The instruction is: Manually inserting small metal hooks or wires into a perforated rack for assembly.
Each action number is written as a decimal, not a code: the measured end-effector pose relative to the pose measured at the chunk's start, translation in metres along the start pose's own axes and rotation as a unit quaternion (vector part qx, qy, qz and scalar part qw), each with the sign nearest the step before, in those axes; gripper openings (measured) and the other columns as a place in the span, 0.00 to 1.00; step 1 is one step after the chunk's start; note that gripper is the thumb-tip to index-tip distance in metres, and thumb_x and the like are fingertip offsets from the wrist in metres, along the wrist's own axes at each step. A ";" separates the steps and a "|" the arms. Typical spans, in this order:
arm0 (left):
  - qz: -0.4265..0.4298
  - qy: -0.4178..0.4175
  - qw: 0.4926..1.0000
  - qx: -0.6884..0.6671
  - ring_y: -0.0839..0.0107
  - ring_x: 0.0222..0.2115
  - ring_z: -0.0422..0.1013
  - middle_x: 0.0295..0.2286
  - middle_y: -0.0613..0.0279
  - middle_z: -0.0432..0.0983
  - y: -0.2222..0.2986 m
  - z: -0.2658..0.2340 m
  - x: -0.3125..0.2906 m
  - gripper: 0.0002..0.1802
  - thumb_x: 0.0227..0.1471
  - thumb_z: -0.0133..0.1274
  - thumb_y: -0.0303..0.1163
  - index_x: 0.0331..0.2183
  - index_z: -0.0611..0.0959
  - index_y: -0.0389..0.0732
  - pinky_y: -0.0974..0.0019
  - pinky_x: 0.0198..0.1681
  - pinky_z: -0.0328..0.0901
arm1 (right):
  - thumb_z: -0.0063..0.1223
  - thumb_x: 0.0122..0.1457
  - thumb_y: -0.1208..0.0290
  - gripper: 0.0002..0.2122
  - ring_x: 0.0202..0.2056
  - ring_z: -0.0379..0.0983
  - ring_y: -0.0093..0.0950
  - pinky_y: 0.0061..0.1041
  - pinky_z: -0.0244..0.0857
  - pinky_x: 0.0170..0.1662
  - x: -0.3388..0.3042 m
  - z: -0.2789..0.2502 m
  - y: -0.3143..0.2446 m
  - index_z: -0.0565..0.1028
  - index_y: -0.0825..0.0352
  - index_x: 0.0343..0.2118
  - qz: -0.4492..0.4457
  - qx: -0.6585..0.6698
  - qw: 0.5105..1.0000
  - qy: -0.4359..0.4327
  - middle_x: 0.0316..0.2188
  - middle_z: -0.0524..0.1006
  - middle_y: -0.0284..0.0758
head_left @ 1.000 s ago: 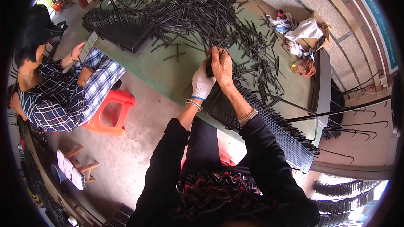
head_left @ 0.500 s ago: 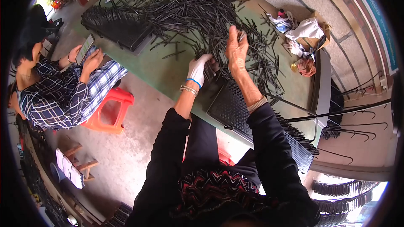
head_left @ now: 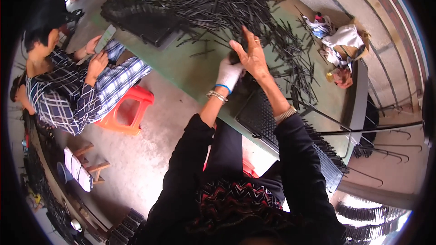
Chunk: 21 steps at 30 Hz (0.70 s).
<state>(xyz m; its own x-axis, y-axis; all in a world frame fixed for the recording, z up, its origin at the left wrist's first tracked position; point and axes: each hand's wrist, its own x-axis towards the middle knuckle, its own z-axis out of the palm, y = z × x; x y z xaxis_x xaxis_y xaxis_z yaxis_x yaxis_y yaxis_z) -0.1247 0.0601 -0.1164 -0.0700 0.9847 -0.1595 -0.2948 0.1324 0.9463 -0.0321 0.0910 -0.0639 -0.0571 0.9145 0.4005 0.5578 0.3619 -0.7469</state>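
Observation:
My left hand, in a white glove, is closed around a small bundle of thin black rods just above the green table. My right hand is bare, its fingers spread, reaching over the big heap of loose black rods and touching them next to the left hand. A black perforated tray packed with upright rods lies on the table edge right under my forearms.
Another person in a checked shirt sits at the left on a red stool, holding a phone. A second black tray lies at the table's far left. Cloths and a bag sit at the right end.
Both my hands have moved away from me, from above the near tray out to the rod heap. My right hand has opened and spread over the rods.

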 end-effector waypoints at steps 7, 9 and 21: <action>0.164 0.068 0.968 0.179 0.70 0.32 0.76 0.29 0.58 0.80 -0.017 0.014 0.003 0.22 0.44 0.62 0.31 0.43 0.77 0.35 0.65 0.37 0.69 | 0.55 0.56 0.62 0.13 0.38 0.75 0.43 0.36 0.68 0.43 0.010 -0.007 -0.015 0.79 0.70 0.31 0.025 -0.018 0.999 -0.014 0.36 0.77 0.44; 0.141 0.071 0.980 0.124 0.75 0.29 0.73 0.28 0.61 0.78 -0.017 0.006 0.008 0.17 0.46 0.61 0.29 0.39 0.77 0.35 0.69 0.31 0.67 | 0.54 0.57 0.65 0.12 0.36 0.75 0.43 0.37 0.68 0.40 0.008 -0.009 -0.022 0.78 0.71 0.32 -0.011 0.037 0.997 0.062 0.33 0.77 0.45; -0.161 -0.087 0.889 -0.419 0.61 0.33 0.77 0.35 0.56 0.79 0.004 -0.014 0.020 0.17 0.59 0.52 0.42 0.42 0.79 0.38 0.55 0.37 0.75 | 0.51 0.57 0.54 0.16 0.33 0.77 0.47 0.36 0.70 0.38 0.008 -0.003 0.016 0.80 0.63 0.36 0.118 -0.013 0.989 -0.088 0.27 0.79 0.44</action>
<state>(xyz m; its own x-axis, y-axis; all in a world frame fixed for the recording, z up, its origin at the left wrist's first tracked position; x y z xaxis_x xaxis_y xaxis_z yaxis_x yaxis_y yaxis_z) -0.1401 0.0792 -0.1199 0.2738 0.9236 -0.2684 -0.8849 0.3512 0.3058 -0.0213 0.1032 -0.0713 -0.0660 0.9910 0.1167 0.5933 0.1330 -0.7939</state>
